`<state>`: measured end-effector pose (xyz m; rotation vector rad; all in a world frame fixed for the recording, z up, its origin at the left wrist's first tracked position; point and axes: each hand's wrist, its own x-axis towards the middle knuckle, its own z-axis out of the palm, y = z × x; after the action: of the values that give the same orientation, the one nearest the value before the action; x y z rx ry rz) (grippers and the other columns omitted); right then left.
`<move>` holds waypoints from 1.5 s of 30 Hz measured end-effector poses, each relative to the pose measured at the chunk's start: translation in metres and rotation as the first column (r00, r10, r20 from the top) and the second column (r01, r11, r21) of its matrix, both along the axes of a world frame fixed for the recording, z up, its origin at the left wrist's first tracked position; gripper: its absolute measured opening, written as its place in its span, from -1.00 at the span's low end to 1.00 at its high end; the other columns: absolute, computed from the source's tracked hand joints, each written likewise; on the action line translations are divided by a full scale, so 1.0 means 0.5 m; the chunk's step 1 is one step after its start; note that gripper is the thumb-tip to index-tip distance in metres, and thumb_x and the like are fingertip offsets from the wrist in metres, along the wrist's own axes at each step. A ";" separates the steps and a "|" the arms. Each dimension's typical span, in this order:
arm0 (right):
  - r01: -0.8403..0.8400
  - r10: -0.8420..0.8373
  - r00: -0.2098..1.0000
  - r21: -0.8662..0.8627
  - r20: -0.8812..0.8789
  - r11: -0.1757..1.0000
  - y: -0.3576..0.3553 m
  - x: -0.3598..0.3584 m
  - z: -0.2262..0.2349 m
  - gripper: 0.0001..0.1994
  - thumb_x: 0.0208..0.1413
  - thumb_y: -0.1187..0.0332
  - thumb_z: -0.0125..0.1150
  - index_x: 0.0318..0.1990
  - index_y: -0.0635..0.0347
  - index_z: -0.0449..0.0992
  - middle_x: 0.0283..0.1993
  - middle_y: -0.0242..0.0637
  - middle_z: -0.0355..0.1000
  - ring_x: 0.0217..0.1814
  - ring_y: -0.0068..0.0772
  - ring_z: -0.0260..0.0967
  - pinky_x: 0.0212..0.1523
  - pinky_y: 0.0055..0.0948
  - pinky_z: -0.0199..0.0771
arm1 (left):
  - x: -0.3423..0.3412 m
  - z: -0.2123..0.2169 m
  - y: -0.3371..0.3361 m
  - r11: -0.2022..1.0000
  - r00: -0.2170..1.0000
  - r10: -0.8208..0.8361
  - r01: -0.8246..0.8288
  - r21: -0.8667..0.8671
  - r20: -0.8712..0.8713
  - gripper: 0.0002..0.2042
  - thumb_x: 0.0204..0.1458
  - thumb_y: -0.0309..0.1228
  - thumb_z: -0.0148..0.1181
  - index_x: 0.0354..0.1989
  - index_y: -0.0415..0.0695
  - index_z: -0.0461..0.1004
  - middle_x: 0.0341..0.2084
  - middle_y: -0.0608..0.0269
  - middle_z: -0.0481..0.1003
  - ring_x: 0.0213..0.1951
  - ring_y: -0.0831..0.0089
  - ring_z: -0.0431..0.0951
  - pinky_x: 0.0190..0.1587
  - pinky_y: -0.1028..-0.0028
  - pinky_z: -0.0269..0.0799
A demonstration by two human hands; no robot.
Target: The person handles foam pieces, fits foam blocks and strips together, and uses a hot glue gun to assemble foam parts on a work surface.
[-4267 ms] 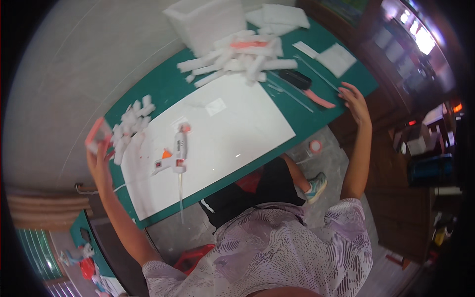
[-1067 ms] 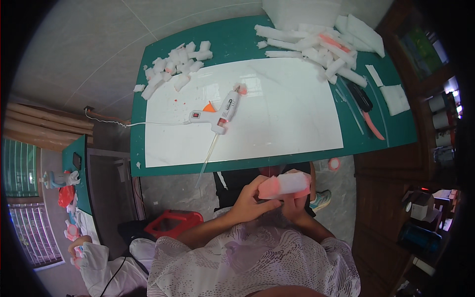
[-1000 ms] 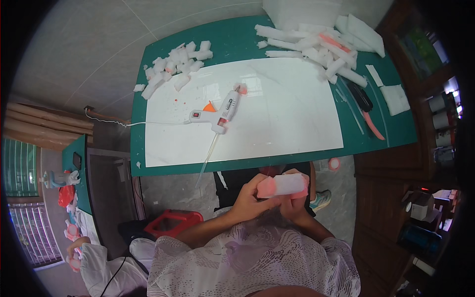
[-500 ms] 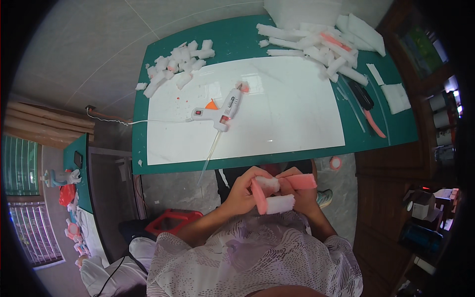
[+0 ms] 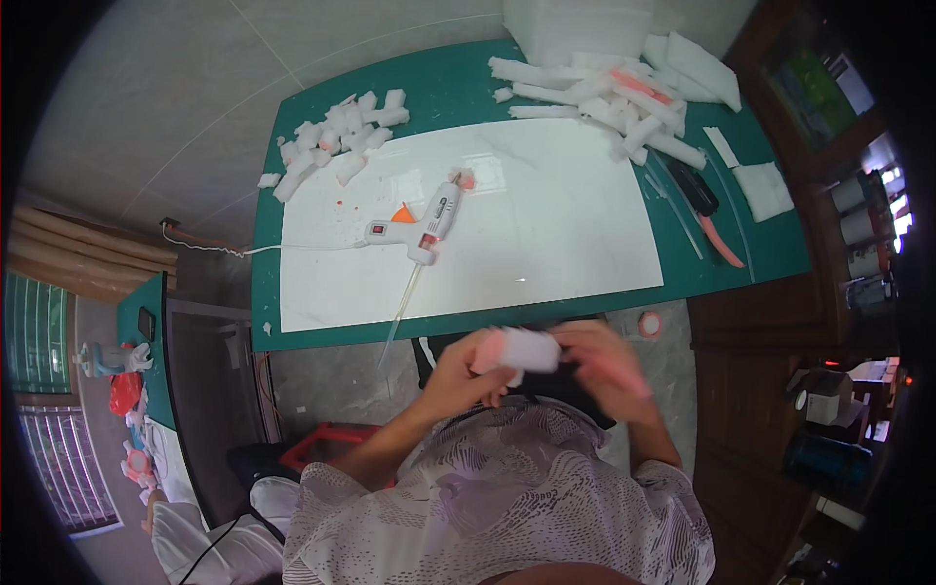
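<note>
Before the green tabletop (image 5: 439, 80), the left hand (image 5: 450, 378) pinches a soft-looking white-and-pink block (image 5: 531, 351) between its fingers, best held lightly; blur hides whether the right hand's (image 5: 608, 398) fingers grip the pink strip (image 5: 621, 374).

There's real shine on that smooth white board (image 5: 556, 229), a plastic glue gun (image 5: 441, 219) lying at eleven o'clock, rough matt foam strips (image 5: 603, 109) at one, a wooden cabinet (image 5: 765, 327) at three, a matt-looking foam piece (image 5: 531, 349) between four and five, and patterned cloth in the shirt (image 5: 487, 478) at six!
</note>
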<state>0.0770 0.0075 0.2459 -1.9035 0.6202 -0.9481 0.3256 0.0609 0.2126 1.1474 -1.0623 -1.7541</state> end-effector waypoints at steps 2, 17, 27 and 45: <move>0.004 -0.018 0.998 0.220 0.065 0.976 0.024 0.059 -0.027 -0.62 0.14 0.45 0.18 0.13 0.32 0.44 0.12 -0.06 0.45 0.13 -0.19 0.42 0.08 -0.31 0.44 | -0.031 0.005 -0.004 0.999 0.999 -0.046 0.046 0.015 -0.014 -0.82 0.17 -0.44 0.21 -0.14 -0.23 0.40 -0.54 0.28 0.50 -0.65 0.63 0.50 -0.64 0.63 0.37; -0.026 -0.015 0.952 0.133 0.305 0.991 0.006 0.069 -0.083 -0.52 0.00 0.47 0.36 0.13 0.31 0.46 0.18 0.07 0.43 0.36 0.03 0.30 0.32 -0.12 0.29 | -0.042 -0.027 -0.024 0.958 0.973 -0.058 0.118 -0.263 0.224 -0.75 0.19 -0.38 0.18 -0.02 -0.22 0.45 -0.37 0.17 0.53 -0.28 0.52 0.53 -0.20 0.42 0.46; 0.161 -0.159 0.987 -0.080 0.033 0.984 0.031 0.109 -0.046 -0.57 -0.08 0.49 0.37 0.03 0.28 0.52 0.12 0.00 0.47 0.18 0.00 0.46 0.18 -0.25 0.44 | -0.032 -0.022 -0.004 0.903 0.914 0.032 0.148 -0.404 0.405 -0.73 0.15 -0.43 0.18 -0.04 -0.26 0.36 -0.55 0.06 0.49 -0.49 0.20 0.60 -0.39 0.37 0.46; -0.087 0.013 0.975 0.327 0.221 0.941 0.004 0.055 -0.040 -0.83 0.04 0.57 0.25 -0.17 0.27 0.55 -0.14 -0.20 0.52 -0.18 -0.28 0.51 -0.28 -0.45 0.54 | 0.009 -0.017 -0.029 0.724 0.821 -0.131 0.463 -0.512 0.556 -0.83 0.23 -0.46 0.03 -0.07 -0.25 0.40 -0.40 0.03 0.53 -0.36 0.13 0.60 -0.30 0.34 0.46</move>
<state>0.1046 0.0092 0.2260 -1.4846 0.5603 -0.9359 0.3303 0.0462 0.2040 1.0129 -2.0764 -1.1524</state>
